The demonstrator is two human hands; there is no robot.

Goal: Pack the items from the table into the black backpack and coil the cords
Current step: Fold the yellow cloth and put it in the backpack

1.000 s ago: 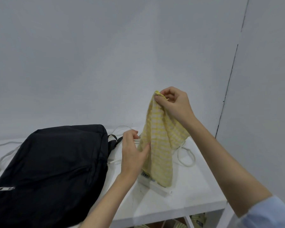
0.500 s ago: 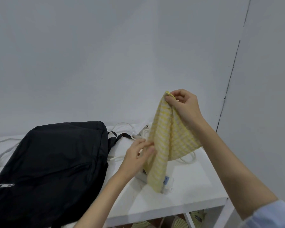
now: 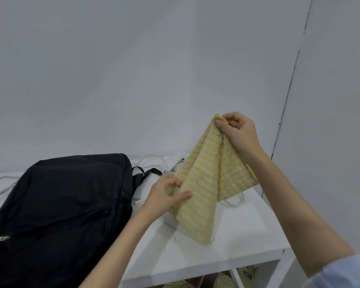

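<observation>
i am pinching the top corner of the yellow checked cloth (image 3: 210,183) high with my right hand (image 3: 238,133) so it hangs open, while my left hand (image 3: 164,197) is gripping its lower edge to fold it for the closed black backpack (image 3: 58,208) lying beside it on the white table (image 3: 237,246).

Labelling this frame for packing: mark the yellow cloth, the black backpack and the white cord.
yellow cloth (image 3: 204,183), head view, middle of the hanging fabric.
black backpack (image 3: 60,204), head view, front panel.
white cord (image 3: 234,202), head view, loop lying below the cloth's right edge.
</observation>
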